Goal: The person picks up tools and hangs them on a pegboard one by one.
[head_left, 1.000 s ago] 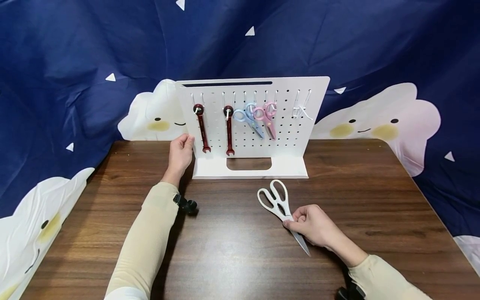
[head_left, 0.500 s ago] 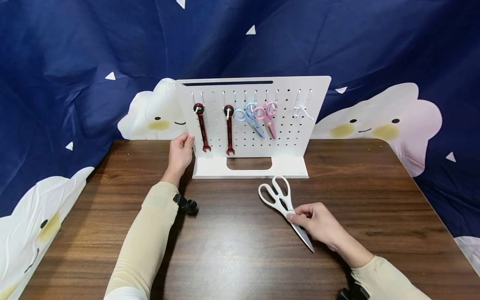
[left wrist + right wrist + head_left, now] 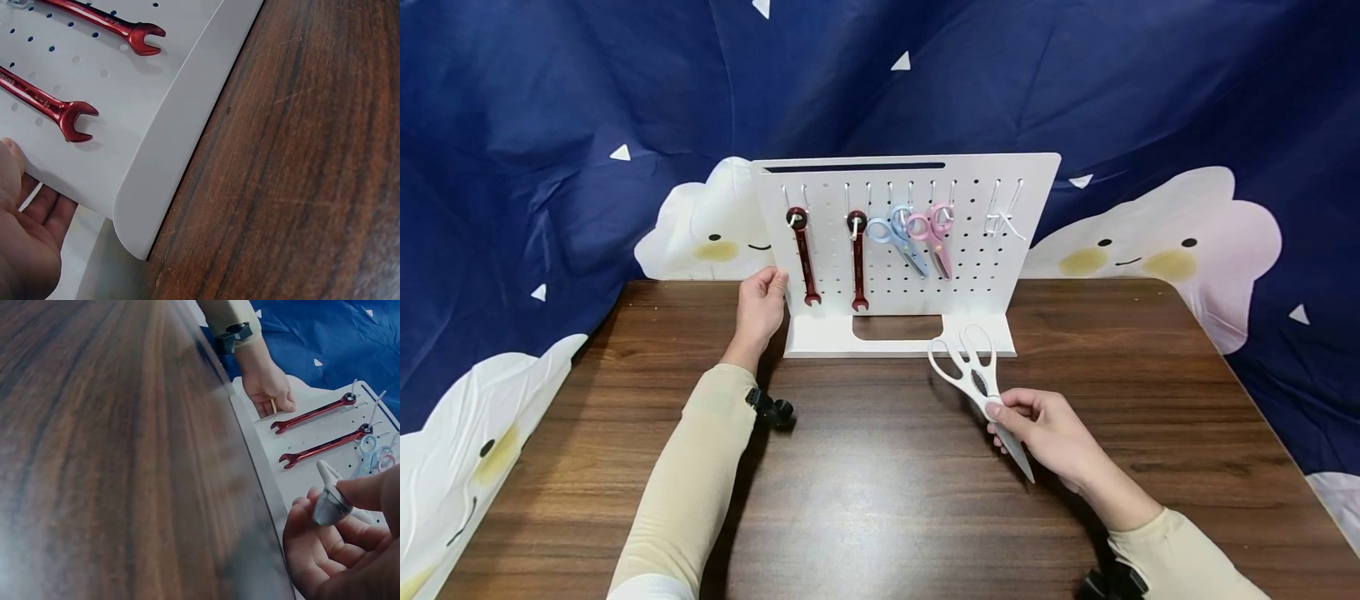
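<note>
White-handled scissors (image 3: 987, 400) are pinched in my right hand (image 3: 1054, 437) near the pivot, blade tip angled toward me. In the head view their finger loops overlap the base of the white pegboard (image 3: 910, 302). The right wrist view shows the steel blades (image 3: 331, 509) end-on between thumb and fingers. My left hand (image 3: 761, 307) grips the pegboard's left edge; in the left wrist view its fingers (image 3: 45, 209) pass behind the panel. Two red wrenches (image 3: 806, 267), light blue scissors (image 3: 913, 257) and pink scissors (image 3: 939, 252) hang on the board's hooks.
At the board's right side a white double hook (image 3: 1000, 223) holds nothing. The pegboard stands at the back of the brown wooden table (image 3: 865, 500). Behind it hangs a dark blue cloth (image 3: 880, 92) with cloud faces.
My right hand has raised the white-handled scissors and moved them forward and slightly right, toward the pegboard's base. The left hand stays on the board's edge.
</note>
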A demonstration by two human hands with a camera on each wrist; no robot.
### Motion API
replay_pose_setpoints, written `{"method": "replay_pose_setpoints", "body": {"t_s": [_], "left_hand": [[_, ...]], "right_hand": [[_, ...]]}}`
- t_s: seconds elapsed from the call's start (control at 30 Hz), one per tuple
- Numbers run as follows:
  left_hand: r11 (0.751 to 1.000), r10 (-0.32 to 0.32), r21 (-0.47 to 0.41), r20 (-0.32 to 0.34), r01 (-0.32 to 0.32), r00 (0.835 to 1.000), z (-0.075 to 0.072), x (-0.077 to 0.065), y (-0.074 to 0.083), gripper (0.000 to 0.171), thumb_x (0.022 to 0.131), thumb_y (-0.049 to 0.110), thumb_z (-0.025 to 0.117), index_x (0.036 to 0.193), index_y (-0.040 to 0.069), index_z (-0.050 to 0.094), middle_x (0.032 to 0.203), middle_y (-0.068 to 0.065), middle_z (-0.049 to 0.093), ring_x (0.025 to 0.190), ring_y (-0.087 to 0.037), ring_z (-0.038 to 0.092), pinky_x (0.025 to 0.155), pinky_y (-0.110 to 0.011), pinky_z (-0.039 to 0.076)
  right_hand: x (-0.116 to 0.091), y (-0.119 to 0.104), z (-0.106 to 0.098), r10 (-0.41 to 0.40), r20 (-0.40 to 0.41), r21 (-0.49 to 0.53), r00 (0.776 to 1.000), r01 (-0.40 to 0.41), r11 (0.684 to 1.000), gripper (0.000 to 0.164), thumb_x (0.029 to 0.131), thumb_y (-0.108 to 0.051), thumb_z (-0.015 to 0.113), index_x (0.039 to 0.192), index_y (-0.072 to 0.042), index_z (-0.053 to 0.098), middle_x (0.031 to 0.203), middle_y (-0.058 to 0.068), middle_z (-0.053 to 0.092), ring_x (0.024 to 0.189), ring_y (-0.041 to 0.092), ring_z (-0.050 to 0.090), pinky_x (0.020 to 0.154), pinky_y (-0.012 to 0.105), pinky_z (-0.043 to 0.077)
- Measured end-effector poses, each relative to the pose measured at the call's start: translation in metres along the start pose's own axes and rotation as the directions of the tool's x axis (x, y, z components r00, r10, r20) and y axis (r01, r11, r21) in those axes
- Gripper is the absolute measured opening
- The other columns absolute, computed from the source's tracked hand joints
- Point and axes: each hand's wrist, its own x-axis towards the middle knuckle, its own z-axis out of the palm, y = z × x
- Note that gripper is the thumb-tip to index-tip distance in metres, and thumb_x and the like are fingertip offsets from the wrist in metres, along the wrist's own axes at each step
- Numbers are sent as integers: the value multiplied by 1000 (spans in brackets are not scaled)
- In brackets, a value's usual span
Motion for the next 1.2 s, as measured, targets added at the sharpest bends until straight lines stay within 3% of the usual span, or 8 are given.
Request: {"method": "replay_pose_setpoints", "body": {"t_s": [0.13,0.4,0.77,1.2], "left_hand": [[1000,2,4,-5,-2,1000,0,0,0,30,111,12,59,97,-12,69,60,16,43,62,-2,40,60,-19,34],[1000,0,9,-7,0,1000,0,0,1,30,111,12,59,97,-12,70,61,15,44,62,-2,40,60,-19,34],[1000,14,12,-4,-14,1000,0,0,0,29,111,12,60,96,-11,69,60,15,42,63,-2,40,60,-20,34],[1000,12,4,-4,-12,1000,0,1,0,29,111,10,59,95,-12,69,61,15,43,62,-2,40,60,-19,34]], "right_hand": [[0,-4,-1,-51,1,88,999,50,995,30,109,-9,62,116,20,60,83,9,71,70,11,68,66,31,63],[0,-10,-2,-165,-53,118,985,170,978,25,110,-11,63,111,14,63,81,7,73,68,12,69,63,29,61],[3,-29,-2,-191,-150,154,970,214,965,13,109,-10,64,102,1,67,78,5,72,63,13,67,60,29,60],[3,-47,-7,-279,-269,273,922,350,896,14,108,-6,63,97,-3,71,75,3,72,62,12,67,58,26,60]]}}
